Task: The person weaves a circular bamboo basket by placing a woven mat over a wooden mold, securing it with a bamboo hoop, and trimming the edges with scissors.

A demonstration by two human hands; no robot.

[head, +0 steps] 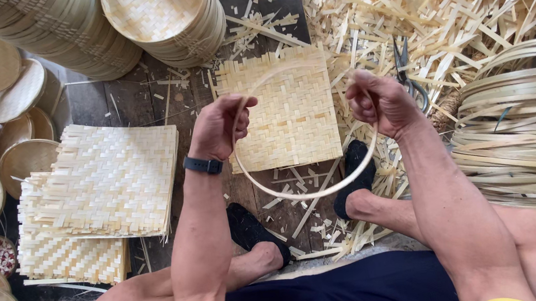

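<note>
The hoop (311, 192), a thin bamboo ring, is held up in front of the person, above a square woven mat (287, 112) lying on the floor (138, 94). The left hand (217, 128) has its fingers closed on the hoop's left side; the right hand (384, 103) grips its right side. Scissors (404, 68) lie among bamboo scraps (450, 2) just beyond the right hand. Stacked mats (104, 182) sit to the left.

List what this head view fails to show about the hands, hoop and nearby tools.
- Bamboo hoop: its ends hidden inside left hand and right hand.
- Scissors: handles partly behind the right hand.
- Woven mat: weave partly crossed by the hoop.
- Hoop stack: cut off by right edge.
</note>
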